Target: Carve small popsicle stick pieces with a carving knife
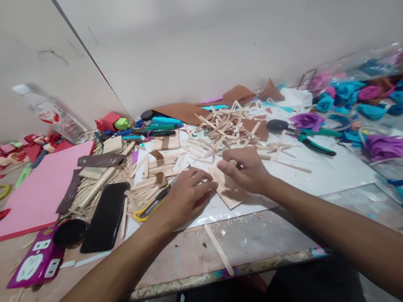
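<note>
A small flat piece of pale wood (231, 198) lies on a white sheet (303, 183) between my hands. My left hand (189, 197) rests palm down with its fingers stretched out, the fingertips at the left edge of the wood. My right hand (246, 170) is closed in a fist over the wood's right side. A pale tip shows by its thumb, but what the fist holds is mostly hidden. A yellow box cutter (151, 208) lies just left of my left hand. Loose craft sticks (228, 128) are heaped beyond my hands.
Left are a black phone (104, 217), a purple box (36, 261), pink foam sheets (45, 187) and a tilted bottle (54, 116). Green-handled pliers (316, 144) and blue and purple crepe flowers (384, 146) lie right. A single craft stick (219, 251) is near the table's front edge.
</note>
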Available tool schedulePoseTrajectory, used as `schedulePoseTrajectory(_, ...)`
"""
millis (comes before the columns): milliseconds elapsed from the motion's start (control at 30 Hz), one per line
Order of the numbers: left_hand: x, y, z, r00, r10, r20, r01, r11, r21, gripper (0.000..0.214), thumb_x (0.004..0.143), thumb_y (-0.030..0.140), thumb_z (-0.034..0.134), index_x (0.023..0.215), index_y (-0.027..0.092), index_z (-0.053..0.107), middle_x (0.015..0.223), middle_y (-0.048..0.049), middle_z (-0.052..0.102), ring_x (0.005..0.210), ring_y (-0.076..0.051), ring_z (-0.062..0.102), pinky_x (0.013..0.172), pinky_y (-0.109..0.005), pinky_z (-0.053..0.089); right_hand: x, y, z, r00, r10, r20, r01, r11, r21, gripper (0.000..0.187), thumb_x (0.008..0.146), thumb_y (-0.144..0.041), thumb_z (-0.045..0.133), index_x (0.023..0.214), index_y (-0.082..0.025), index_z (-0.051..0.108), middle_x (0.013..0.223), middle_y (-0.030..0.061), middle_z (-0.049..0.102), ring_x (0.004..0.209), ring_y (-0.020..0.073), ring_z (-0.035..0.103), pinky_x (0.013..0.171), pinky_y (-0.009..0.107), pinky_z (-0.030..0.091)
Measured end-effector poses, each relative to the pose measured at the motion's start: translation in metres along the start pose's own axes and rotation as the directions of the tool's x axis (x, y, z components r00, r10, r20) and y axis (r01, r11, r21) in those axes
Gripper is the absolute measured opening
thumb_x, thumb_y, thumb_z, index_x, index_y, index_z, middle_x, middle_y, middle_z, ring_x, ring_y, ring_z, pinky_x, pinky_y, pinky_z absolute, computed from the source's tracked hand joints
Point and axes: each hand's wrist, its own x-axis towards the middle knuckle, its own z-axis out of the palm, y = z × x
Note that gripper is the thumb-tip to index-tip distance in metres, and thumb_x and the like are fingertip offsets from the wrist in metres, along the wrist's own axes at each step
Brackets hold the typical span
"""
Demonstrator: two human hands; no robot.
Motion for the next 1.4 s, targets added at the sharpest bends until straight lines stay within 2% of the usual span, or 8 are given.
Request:
schedulePoseTrajectory(300,0.002,0.004,0.006,0.989,-0.139,-0.048,0.129,0.979,-0.16,0.018,0.107,0.024,0.054,0.101,0.019,0.07,0.1,-0.0073,0.07,0.097,-0.022,0.058,0.089,-0.039,0.043,-0.007,0.002,0.002,0.998,0.043,0.049,-0.041,0.999,-0.023,0.044,0.108,-0.037,0.053,0.067,-0.022,0.046,0.056,-0.0048,0.045,0.051,0.0105,0.041,0.055,0.027,0.031)
schedulePoseTrajectory(433,0.0,0.005,0.003,0.959,-0.268,-0.089,0.231,0.925,-0.302,0.02,0.108,0.029,0.054,0.101,0.018,0.069,0.09,-0.004,0.069,0.086,-0.018,0.06,0.084,-0.034,0.045,-0.005,0.007,-0.005,0.987,0.057,0.153,-0.051,0.998,-0.04,0.039,0.106,-0.036,0.057,0.07,-0.02,0.054,0.058,-0.0045,0.05,0.053,0.0102,0.046,0.056,0.025,0.034)
schedulePoseTrajectory(633,-0.008,0.009,-0.004,0.908,-0.418,-0.028,0.345,0.786,-0.512,0.027,0.109,0.031,0.051,0.092,0.016,0.066,0.078,0.0001,0.065,0.071,-0.013,0.058,0.071,-0.027,0.046,0.0,0.011,-0.017,0.912,0.07,0.403,-0.053,0.997,-0.055,0.016,0.098,-0.028,0.069,0.085,-0.017,0.068,0.07,-0.0011,0.064,0.062,0.0115,0.056,0.061,0.025,0.038)
schedulePoseTrajectory(833,-0.013,0.01,-0.003,0.848,-0.526,0.059,0.446,0.651,-0.615,0.027,0.107,0.031,0.056,0.086,0.018,0.066,0.076,0.0011,0.063,0.074,-0.013,0.056,0.072,-0.027,0.043,0.0,0.005,-0.014,0.849,0.067,0.524,-0.074,0.997,-0.007,0.022,0.101,-0.017,0.058,0.08,-0.017,0.063,0.067,-0.001,0.059,0.062,0.0116,0.051,0.061,0.025,0.035)
schedulePoseTrajectory(933,-0.011,0.01,-0.003,0.834,-0.546,0.082,0.466,0.615,-0.636,0.023,0.106,0.027,0.057,0.087,0.019,0.068,0.079,0.0004,0.065,0.079,-0.013,0.058,0.072,-0.026,0.043,-0.001,0.005,-0.015,0.82,0.138,0.556,-0.124,0.99,-0.062,0.021,0.099,-0.016,0.06,0.078,-0.018,0.062,0.068,-0.0015,0.059,0.062,0.0113,0.05,0.06,0.025,0.034)
schedulePoseTrajectory(1033,-0.01,0.01,-0.001,0.836,-0.546,0.055,0.463,0.648,-0.605,0.017,0.105,0.023,0.059,0.091,0.019,0.068,0.078,0.0002,0.065,0.076,-0.013,0.058,0.068,-0.025,0.044,-0.001,0.007,-0.016,0.795,0.221,0.565,-0.18,0.975,-0.128,0.022,0.099,-0.02,0.061,0.077,-0.018,0.062,0.065,-0.0027,0.057,0.056,0.0104,0.047,0.056,0.025,0.033)
schedulePoseTrajectory(1200,-0.014,0.01,0.007,0.882,-0.453,-0.131,0.329,0.791,-0.516,0.006,0.101,0.013,0.064,0.099,0.018,0.066,0.082,-0.0007,0.066,0.079,-0.014,0.059,0.076,-0.028,0.047,-0.002,0.006,-0.015,0.81,0.213,0.547,-0.159,0.977,-0.144,0.023,0.1,-0.022,0.06,0.078,-0.018,0.063,0.066,-0.0022,0.06,0.057,0.0106,0.051,0.057,0.025,0.034)
schedulePoseTrajectory(1400,-0.023,0.011,0.015,0.908,-0.31,-0.282,0.176,0.893,-0.413,0.022,0.097,0.006,0.067,0.113,0.02,0.067,0.088,-0.0021,0.069,0.083,-0.015,0.062,0.081,-0.034,0.046,-0.006,0.0,-0.028,0.83,0.15,0.537,-0.084,0.986,-0.147,0.018,0.102,-0.023,0.064,0.086,-0.018,0.07,0.073,0.0007,0.068,0.066,0.0134,0.059,0.062,0.027,0.037)
